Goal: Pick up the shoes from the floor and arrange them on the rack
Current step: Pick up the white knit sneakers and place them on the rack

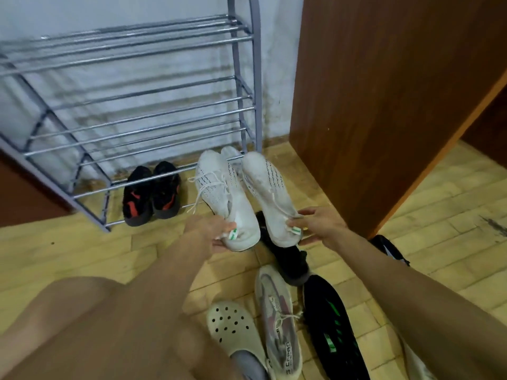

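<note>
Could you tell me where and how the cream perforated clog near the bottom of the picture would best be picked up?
Probably at the heel opening of the cream clog. Its rounded, perforated toe points toward the rack and offers little to pinch. The open rear rim, nearest the person and partly hidden, would suit a hooked-finger grip from above. The pink-grey sneaker crowds its right side, so come from the left or rear.

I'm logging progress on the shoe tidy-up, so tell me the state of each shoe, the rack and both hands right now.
Left hand: gripping left white sneaker.
Right hand: gripping right white sneaker.
Black-red pair: on rack bottom shelf.
Clog, grey sneaker, black-green shoe: on floor.
</note>
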